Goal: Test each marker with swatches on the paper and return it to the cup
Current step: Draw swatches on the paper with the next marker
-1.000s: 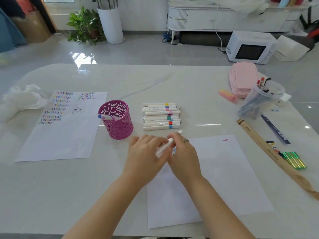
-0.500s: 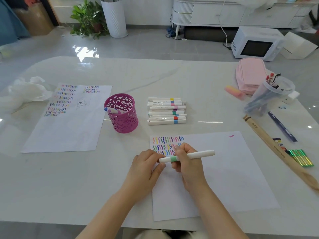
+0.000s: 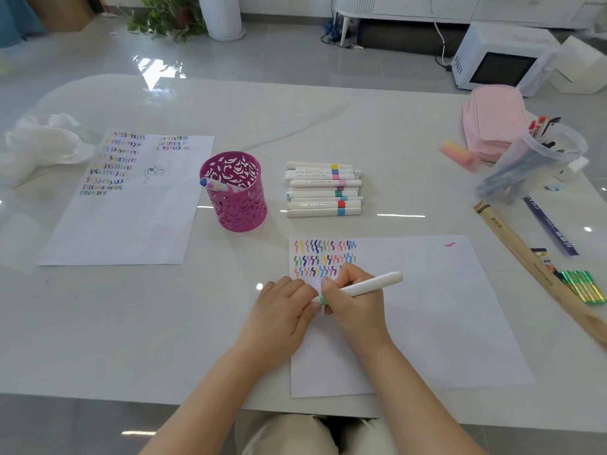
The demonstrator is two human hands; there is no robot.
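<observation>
My right hand (image 3: pixel 353 300) grips a white marker with a green band (image 3: pixel 371 285), held nearly level over the near paper (image 3: pixel 427 307), its free end pointing right. My left hand (image 3: pixel 284 310) pinches the marker's left end, at the cap by the green band. Rows of coloured wavy swatches (image 3: pixel 323 257) fill the paper's top left corner, just beyond my fingers. A magenta cut-out cup (image 3: pixel 235 192) stands to the upper left with a marker or two (image 3: pixel 215 185) leaning in it. A stack of several white markers (image 3: pixel 323 190) lies right of the cup.
A second swatch-covered sheet (image 3: pixel 124 198) lies at the left, crumpled white tissue (image 3: pixel 42 142) beyond it. At the right are a pink pouch (image 3: pixel 492 123), a clear pen tub (image 3: pixel 532 162), a pink eraser (image 3: pixel 458 154), a wooden ruler (image 3: pixel 532 267) and green pens (image 3: pixel 584 285).
Both hands came down with the marker from near the stack onto the near paper, uncovering the swatches. The marker turned nearly level. My view has tilted down.
</observation>
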